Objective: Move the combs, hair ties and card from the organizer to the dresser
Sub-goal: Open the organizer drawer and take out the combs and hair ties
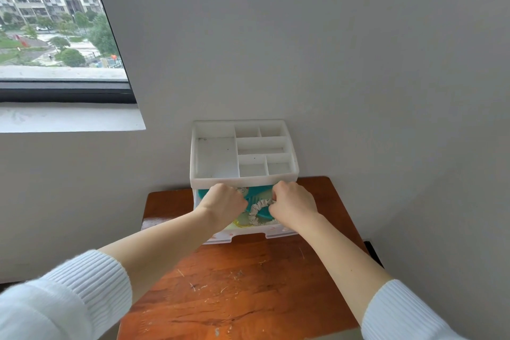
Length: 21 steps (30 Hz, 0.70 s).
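A white plastic organizer (244,176) stands against the wall on the wooden dresser (240,281). Its drawer (248,234) is pulled out toward me. Inside lie teal combs (255,193), a white scrunchie hair tie (258,211) and something yellow-green (240,221). My left hand (222,204) reaches into the drawer's left side with fingers curled down over the teal items; what it holds is hidden. My right hand (294,205) is in the drawer's right side, fingers pinching the scrunchie's upper edge. No card is visible.
The organizer's top tray (215,157) has several empty compartments. A grey wall rises right behind it. A window and sill (69,119) are at the upper left. The dresser top in front of the drawer is scratched bare wood.
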Motion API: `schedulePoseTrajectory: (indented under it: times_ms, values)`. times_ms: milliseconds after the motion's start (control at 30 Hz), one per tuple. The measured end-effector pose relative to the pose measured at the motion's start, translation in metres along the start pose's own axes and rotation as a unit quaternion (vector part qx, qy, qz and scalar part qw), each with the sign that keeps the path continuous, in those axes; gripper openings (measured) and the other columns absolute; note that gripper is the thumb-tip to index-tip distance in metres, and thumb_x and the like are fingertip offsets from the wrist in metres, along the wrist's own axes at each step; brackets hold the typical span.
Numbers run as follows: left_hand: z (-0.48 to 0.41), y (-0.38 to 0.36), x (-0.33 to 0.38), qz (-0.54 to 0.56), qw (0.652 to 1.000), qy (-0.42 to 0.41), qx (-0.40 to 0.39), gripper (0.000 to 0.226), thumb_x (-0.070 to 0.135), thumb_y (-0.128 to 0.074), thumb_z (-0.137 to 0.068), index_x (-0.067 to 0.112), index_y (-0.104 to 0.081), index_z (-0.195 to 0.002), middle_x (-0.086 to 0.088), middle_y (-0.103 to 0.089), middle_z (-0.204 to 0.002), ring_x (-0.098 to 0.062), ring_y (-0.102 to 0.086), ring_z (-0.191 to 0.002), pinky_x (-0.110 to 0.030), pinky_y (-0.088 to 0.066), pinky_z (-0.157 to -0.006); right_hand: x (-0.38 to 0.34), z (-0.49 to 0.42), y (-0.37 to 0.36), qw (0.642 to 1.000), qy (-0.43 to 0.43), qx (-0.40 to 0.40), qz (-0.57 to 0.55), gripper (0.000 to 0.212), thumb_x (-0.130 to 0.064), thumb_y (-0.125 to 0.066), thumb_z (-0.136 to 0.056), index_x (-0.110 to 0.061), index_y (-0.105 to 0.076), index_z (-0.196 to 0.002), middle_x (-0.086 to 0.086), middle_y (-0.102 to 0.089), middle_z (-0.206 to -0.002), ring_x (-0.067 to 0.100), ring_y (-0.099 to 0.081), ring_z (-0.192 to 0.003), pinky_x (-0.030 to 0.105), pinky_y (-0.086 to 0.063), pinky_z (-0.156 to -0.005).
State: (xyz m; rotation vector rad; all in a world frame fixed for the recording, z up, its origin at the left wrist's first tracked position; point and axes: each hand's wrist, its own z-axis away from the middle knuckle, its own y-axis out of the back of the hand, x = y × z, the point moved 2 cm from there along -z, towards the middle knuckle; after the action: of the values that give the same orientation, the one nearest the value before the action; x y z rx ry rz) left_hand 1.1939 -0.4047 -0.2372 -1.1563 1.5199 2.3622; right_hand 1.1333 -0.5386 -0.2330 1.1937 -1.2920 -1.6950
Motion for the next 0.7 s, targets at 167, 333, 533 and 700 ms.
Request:
schedulePoseTrajectory:
  times_ms: [167,333,533,700]
  values:
    - [0.003,0.007,-0.015,0.081,0.996,0.015,0.039,0.02,0.011,-0.051,-0.091,0.008,-0.064,-0.105,-0.005,-0.071,-0.088,-0.023,-0.066,-0.069,-0.031,-0.047,-0.05,0.009,0.004,0.009,0.998,0.023,0.044,-0.046,0.002,-0.018,-0.059,-0.081,-0.018,-0.057,-0.08,-0.003,-0.061,-0.076,0.016,-0.056,-0.066,0.023,-0.034,-0.044]
    - [0.018,0.004,-0.039,0.238,0.962,0.011,0.13,0.036,0.039,-0.04,-0.095,0.016,-0.063,-0.111,0.001,-0.057,-0.096,-0.015,-0.054,-0.078,-0.028,-0.047,-0.067,0.021,0.008,0.028,0.975,0.049,0.127,-0.177,0.004,-0.016,-0.06,-0.079,-0.019,-0.058,-0.077,-0.007,-0.061,-0.069,0.007,-0.055,-0.061,0.021,-0.043,-0.049]
    - [0.062,-0.041,-0.064,0.364,0.912,0.079,0.174,0.034,0.05,-0.031,-0.093,0.025,-0.053,-0.099,0.008,-0.067,-0.094,-0.017,-0.06,-0.063,-0.024,-0.045,-0.051,0.01,-0.001,0.021,0.956,0.058,0.023,-0.287,0.013,-0.013,-0.063,-0.08,-0.022,-0.062,-0.071,-0.007,-0.065,-0.071,0.004,-0.06,-0.069,0.011,-0.044,-0.055]
    - [0.093,-0.074,-0.061,0.326,0.906,0.12,0.239,0.026,0.041,-0.05,-0.09,0.018,-0.055,-0.079,0.005,-0.064,-0.064,-0.022,-0.059,-0.05,-0.029,-0.043,-0.039,-0.016,-0.018,-0.016,0.972,0.06,-0.103,-0.201,0.02,-0.012,-0.059,-0.084,-0.012,-0.069,-0.102,0.0,-0.067,-0.098,0.007,-0.061,-0.074,0.011,-0.044,-0.054]
